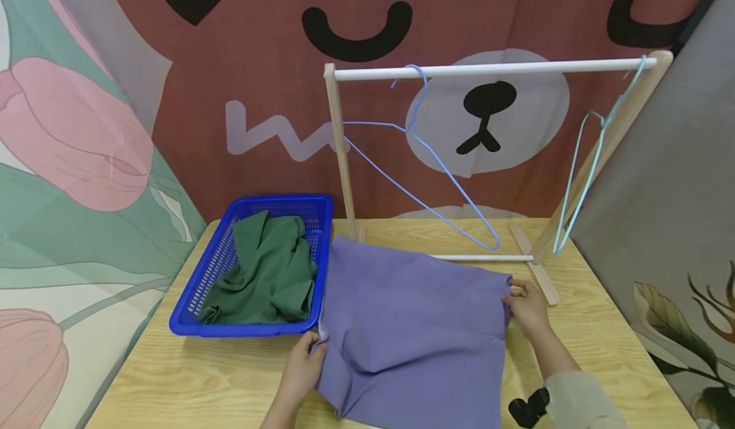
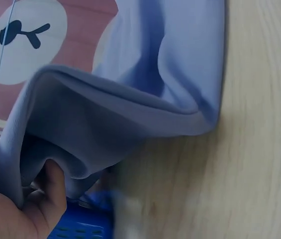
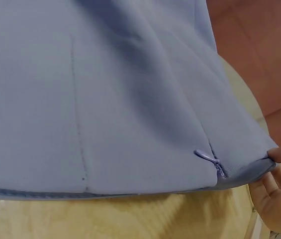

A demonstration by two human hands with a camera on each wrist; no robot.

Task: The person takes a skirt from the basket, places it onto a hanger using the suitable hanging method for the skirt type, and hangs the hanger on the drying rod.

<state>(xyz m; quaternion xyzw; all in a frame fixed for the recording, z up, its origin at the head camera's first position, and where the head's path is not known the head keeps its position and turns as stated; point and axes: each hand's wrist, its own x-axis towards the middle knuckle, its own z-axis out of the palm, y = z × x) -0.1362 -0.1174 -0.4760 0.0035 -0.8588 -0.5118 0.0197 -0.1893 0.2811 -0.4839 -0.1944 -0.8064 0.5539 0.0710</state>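
Purple cloth (image 1: 413,333) nearest; on my feed left hand (image 1: 303,366) grips one side, right hand (image 1: 531,309) pinches the other, blue basket (image 1: 247,331) alongside.

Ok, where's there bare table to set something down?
Bare table shows in front of the blue basket, left of the left hand, and right of the rack's right foot. It's crowded between the left hand and right hand: purple cloth spreads there.
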